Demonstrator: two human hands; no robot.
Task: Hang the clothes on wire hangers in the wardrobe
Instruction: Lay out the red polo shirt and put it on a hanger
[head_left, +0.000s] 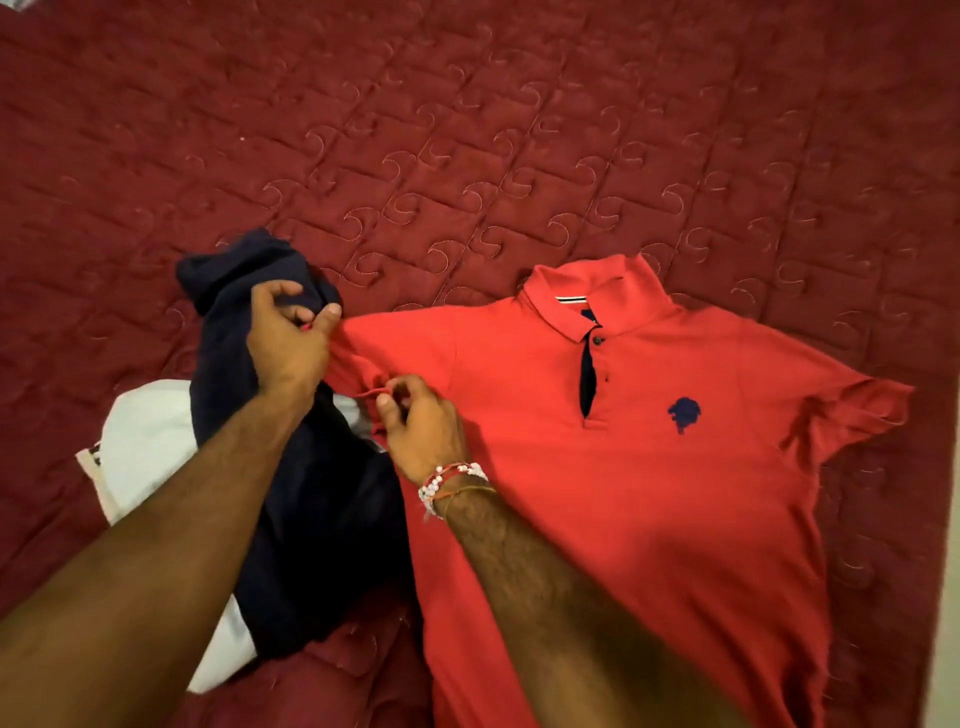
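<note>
A red polo shirt (623, 457) lies flat, front up, on a maroon quilted bedspread (467, 130), collar away from me. My left hand (288, 338) pinches the top edge of its near sleeve, while my right hand (421, 426) pinches that sleeve's hem. A crumpled navy garment (317, 530) lies over a white one (145, 441) just left of the shirt.

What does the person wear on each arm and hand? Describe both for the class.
The left forearm and right forearm are bare; no sleeve shows. At the wrist of the right hand sits a cluster of bracelets: white and red beads, plus thin red and yellowish threads. The left hand and its wrist show no ring, watch or band.
</note>
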